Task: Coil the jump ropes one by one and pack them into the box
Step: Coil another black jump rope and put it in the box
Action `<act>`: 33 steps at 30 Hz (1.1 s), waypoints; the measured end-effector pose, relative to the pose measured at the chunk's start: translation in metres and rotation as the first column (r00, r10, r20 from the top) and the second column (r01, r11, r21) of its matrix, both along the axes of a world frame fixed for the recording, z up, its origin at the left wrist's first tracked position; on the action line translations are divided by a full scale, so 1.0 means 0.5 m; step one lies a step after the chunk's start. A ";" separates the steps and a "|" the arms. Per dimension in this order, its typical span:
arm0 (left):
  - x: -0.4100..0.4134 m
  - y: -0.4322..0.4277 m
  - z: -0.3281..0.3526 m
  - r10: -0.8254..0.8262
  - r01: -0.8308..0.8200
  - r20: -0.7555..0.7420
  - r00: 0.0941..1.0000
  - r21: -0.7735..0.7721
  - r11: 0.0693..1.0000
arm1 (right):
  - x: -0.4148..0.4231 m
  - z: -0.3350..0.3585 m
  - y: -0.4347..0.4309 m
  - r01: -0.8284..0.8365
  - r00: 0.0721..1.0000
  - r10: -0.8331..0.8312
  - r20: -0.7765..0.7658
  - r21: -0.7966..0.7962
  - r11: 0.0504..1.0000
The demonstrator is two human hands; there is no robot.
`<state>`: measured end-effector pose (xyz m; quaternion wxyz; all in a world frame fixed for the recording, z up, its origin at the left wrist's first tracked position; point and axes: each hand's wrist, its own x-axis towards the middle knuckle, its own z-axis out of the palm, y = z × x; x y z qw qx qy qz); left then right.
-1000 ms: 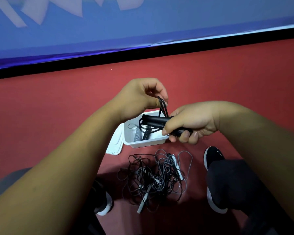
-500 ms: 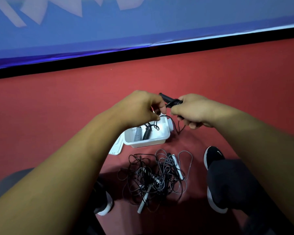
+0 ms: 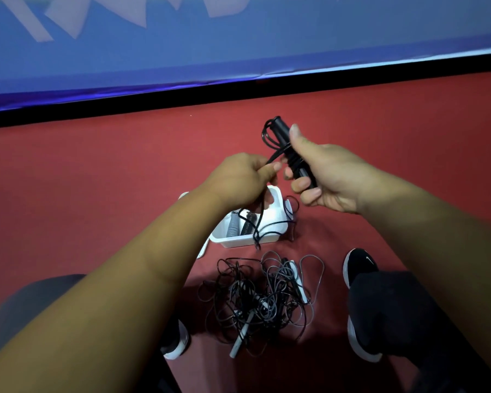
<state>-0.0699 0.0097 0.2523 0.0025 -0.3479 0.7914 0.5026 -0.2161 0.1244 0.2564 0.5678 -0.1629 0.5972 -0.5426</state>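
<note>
My right hand [image 3: 326, 177] grips the black handles of a jump rope [image 3: 284, 140], held upright above the floor with cord looped round their top. My left hand [image 3: 241, 180] pinches the same rope's black cord just left of the handles; the loose end hangs down over the white box [image 3: 270, 236]. The box sits on the red floor and holds coiled ropes with a grey and a black handle [image 3: 240, 225]. In front of it lies a tangled pile of black and grey jump ropes [image 3: 255, 296].
A white lid [image 3: 203, 251] lies against the box's left side. My black shoes [image 3: 359, 268] and knees flank the pile. A black strip and a blue wall [image 3: 238, 46] bound the red floor [image 3: 97, 180] at the far side.
Both hands rose from above the box. The right hand turned the handles from lying sideways to pointing up, while the left hand drew the cord out to the left.
</note>
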 end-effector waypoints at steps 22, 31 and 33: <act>0.022 -0.065 0.013 -0.157 0.139 -0.060 0.986 -0.230 0.963 | -0.013 0.018 0.008 0.092 0.994 -0.085 0.064 -0.118 0.989; 0.030 -0.089 -0.028 -0.115 0.120 0.034 0.993 -0.303 0.946 | 0.000 0.029 0.017 -0.174 0.978 0.188 0.089 -0.147 0.974; 0.029 -0.088 -0.030 -0.099 0.092 -0.018 0.995 -0.223 0.970 | 0.003 0.030 0.022 -0.260 0.954 0.277 0.111 -0.148 0.954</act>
